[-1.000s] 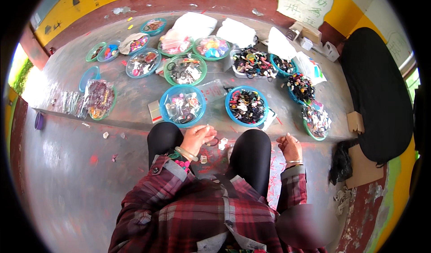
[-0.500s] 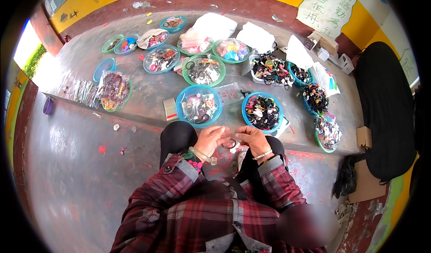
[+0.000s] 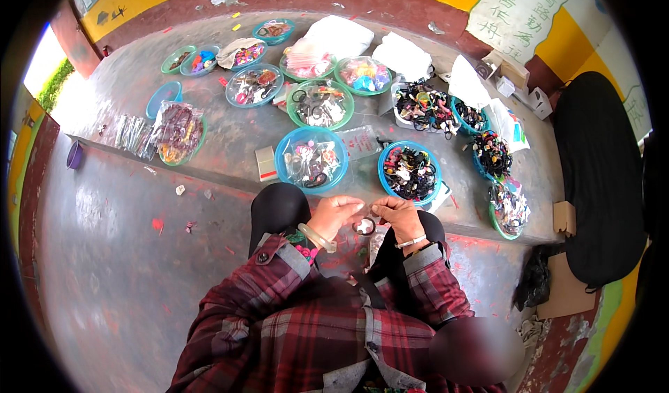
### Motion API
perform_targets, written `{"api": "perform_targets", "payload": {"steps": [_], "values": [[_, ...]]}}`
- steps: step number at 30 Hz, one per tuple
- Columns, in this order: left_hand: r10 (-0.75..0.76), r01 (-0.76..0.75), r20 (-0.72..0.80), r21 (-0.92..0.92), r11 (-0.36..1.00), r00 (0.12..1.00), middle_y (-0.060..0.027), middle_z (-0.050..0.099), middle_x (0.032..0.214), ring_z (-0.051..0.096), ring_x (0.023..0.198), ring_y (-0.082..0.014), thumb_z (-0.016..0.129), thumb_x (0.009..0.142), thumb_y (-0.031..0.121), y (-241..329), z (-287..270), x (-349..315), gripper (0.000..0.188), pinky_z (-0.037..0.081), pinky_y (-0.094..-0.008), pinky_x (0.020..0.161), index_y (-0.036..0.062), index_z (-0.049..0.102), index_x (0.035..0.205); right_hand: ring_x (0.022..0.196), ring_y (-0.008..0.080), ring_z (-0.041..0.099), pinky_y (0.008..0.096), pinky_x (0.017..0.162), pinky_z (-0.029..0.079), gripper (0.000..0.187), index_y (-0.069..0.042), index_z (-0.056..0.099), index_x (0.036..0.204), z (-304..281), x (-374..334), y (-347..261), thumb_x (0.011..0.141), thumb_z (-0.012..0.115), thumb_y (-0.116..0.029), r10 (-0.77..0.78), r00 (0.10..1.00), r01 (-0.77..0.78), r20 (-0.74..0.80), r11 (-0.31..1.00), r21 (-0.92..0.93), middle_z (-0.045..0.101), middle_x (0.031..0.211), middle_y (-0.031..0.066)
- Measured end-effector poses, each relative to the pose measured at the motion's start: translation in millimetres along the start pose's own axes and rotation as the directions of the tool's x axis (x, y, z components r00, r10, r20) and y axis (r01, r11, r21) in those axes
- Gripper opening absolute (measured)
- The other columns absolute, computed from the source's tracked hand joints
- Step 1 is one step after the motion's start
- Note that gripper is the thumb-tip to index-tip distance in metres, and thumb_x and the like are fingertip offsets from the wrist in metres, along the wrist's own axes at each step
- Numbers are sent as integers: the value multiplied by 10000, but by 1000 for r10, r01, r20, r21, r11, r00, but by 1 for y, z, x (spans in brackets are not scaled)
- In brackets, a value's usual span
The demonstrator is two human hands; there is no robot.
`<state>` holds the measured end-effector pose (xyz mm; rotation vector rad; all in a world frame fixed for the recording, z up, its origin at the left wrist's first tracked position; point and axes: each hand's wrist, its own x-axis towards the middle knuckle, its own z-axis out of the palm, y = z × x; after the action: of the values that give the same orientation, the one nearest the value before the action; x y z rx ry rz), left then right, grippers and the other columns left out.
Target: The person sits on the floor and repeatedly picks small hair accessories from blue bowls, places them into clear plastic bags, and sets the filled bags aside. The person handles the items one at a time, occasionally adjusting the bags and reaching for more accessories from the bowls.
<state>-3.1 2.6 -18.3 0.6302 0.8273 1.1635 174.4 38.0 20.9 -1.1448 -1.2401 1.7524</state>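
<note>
My left hand (image 3: pixel 336 215) and my right hand (image 3: pixel 398 219) meet above my knees, fingertips almost touching. Both are closed in a pinch. Just beneath the fingertips hangs a dark ring-shaped hair tie (image 3: pixel 355 228) with a small whitish piece in its loop. It lies against the right thumb side. Whatever the left fingertips pinch is too small to make out. Beyond the hands, a blue basin (image 3: pixel 280 173) holds bagged trinkets, and another blue basin (image 3: pixel 382 182) is full of dark hair ties with coloured charms.
On the raised concrete ledge (image 3: pixel 244 139) stand several more basins, including a green basin (image 3: pixel 293 114), with white sacks (image 3: pixel 402 55) behind. A small box (image 3: pixel 265 163) sits left of the near basin. Far right are a long black covered object (image 3: pixel 596 177) and a black plastic bag (image 3: pixel 535 274).
My fingertips have drawn closer together, the left hand shifting right. The hair tie's loop now faces up more openly, with the whitish piece inside it. The view has tilted slightly.
</note>
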Motion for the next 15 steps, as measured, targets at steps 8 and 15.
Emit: {"api": "perform_targets", "payload": {"steps": [8, 15], "values": [[-39, 38, 27, 35, 999, 999, -171, 603, 973, 625, 864, -232, 514, 876, 60, 10, 6, -6, 226, 540, -282, 715, -98, 523, 1036, 627, 84, 562, 197, 572, 430, 107, 15, 645, 870, 2, -4, -6, 768, 615, 1, -23, 1000, 23, -5, 999, 34, 640, 765, 50], [-84, 83, 69, 14, 996, 994, -190, 595, 1012, 611, 926, -248, 490, 896, 107, 17, 7, -9, 244, 531, -286, 742, -79, 523, 1050, 631, 91, 572, 198, 584, 440, 120, 11, 651, 867, 0, -8, -10, 763, 592, 27, 8, 999, -3, -45, 994, 112, 641, 752, 52]]}}
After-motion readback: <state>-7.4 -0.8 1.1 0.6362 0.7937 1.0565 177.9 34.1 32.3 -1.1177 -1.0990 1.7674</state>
